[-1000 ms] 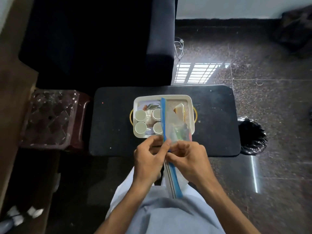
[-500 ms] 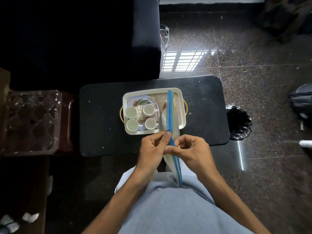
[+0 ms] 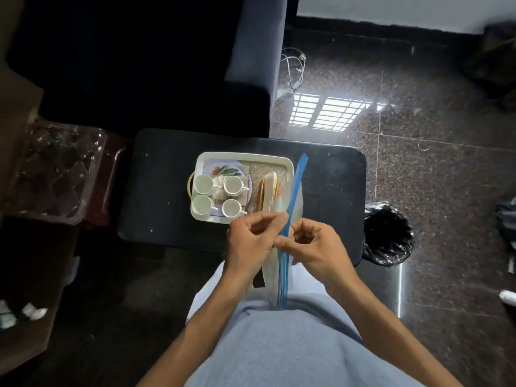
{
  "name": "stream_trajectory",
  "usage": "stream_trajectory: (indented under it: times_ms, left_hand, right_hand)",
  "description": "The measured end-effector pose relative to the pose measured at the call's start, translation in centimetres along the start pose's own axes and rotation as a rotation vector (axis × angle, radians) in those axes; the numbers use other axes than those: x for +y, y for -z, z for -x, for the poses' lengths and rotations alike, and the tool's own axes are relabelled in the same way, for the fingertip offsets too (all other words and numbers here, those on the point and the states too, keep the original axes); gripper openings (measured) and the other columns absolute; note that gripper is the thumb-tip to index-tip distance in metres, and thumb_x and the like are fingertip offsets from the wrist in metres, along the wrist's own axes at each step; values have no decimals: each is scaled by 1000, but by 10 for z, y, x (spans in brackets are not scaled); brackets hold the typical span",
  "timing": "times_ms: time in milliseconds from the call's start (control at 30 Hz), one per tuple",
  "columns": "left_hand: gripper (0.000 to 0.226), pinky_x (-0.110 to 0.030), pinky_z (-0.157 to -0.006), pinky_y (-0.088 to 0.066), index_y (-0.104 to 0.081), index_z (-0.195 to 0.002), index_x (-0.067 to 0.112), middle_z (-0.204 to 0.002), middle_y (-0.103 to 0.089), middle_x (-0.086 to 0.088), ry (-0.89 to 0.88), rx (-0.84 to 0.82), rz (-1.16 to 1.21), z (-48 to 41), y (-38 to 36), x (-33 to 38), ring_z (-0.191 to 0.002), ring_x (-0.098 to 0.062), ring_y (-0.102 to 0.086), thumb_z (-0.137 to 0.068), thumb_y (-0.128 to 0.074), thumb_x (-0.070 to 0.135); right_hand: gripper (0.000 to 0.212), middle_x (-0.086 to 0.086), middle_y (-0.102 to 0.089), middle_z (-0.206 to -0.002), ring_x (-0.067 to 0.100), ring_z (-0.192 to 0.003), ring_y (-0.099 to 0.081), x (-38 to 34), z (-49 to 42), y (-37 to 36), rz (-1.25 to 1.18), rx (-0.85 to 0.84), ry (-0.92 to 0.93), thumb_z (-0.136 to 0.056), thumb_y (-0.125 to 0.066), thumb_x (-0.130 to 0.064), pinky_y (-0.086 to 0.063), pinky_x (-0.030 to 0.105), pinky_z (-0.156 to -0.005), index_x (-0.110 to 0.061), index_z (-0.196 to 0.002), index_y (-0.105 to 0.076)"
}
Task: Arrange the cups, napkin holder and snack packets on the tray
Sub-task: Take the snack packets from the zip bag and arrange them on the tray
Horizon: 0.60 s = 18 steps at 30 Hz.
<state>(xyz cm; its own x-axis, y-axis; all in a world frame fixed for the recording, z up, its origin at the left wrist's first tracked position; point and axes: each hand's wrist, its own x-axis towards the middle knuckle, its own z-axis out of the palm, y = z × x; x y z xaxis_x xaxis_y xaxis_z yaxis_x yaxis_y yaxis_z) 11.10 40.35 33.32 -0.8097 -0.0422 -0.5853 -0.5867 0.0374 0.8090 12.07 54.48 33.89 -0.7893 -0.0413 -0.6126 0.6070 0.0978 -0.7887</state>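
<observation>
Nearest, a clear zip bag (image 3: 284, 275) with a blue seal strip (image 3: 295, 188) stood on edge above the person's lap, held in front of the counter's (image 3: 162, 191) near edge. The left hand (image 3: 251, 241) and the right hand (image 3: 314, 247) each pinched the strip near its middle, fingers (image 3: 275, 219) curled on it from either side, seemingly to part the seal. What the bag held could not be made out.

Beyond the hands, the white tray (image 3: 243, 156) on the black counter already carried four cups (image 3: 203, 183) in a square on its left half. The napkin holder (image 3: 262, 196), filled with napkins, stood on its right half. No snack packets showed on the tray, so that part looked left to do.

The bag's long axis ran away from the person. Its far end reached past the tray's right rim and leaned slightly right.
</observation>
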Motion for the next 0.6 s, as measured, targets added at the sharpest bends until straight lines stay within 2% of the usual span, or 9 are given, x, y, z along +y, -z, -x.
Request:
stream_trajectory:
  times_ms: [133, 233, 333, 467, 533, 600]
  left_hand:
    - [6, -52, -83, -64, -83, -90, 26, -91, -82, -2, 48, 67, 41, 3, -20, 0, -90, -24, -79, -88, -78, 28]
    - [10, -50, -80, -65, -82, -86, 24, -87, -81, -3, 17, 121, 13, 5, -32, -1, -87, -26, -79, -91, -74, 22]
    - [12, -49, -77, -65, -79, -85, 21, -89, -81, -7, 30, 188, 54, 5, -44, -3, -85, -26, -78, -94, -72, 18]
    - [9, -44, -79, -65, -76, -99, 7, -98, -80, -13, 126, 247, 186, 6, -62, -11, -93, -30, -79, -95, -69, 11]
    - [9, -36, -75, -65, -76, -99, 5, -99, -80, -15, 181, 279, 273, 7, -71, -11, -93, -28, -79, -95, -68, 9]
    - [9, -32, -72, -65, -76, -96, 9, -99, -80, -13, 120, 304, 225, 9, -76, -11, -90, -24, -79, -95, -68, 8]
  right_hand:
    - [37, 4, -67, -68, 17, -66, -60, -2, -5, 28, 9, -167, 6, -60, -88, -45, -53, 36, -66, -15, -71, -69]
    - [29, -1, -68, -66, 13, -66, -63, -3, -7, 44, -26, -254, -7, -63, -85, -43, -55, 28, -65, -19, -71, -71]
    - [26, 1, -64, -66, 12, -67, -60, 1, -9, 52, -110, -271, -75, -73, -81, -38, -51, 22, -65, -15, -76, -67]
    - [12, 7, -67, -85, 8, -75, -65, 9, -10, 58, -266, -276, -211, -94, -68, -19, -53, 19, -68, -8, -90, -65]
    - [16, 3, -70, -84, 6, -75, -67, 11, -9, 63, -388, -270, -263, -98, -61, -10, -55, 18, -68, -10, -81, -63]
    - [24, 2, -70, -84, 6, -75, -68, 12, -8, 67, -416, -253, -269, -99, -58, -9, -55, 20, -69, -15, -75, -60]
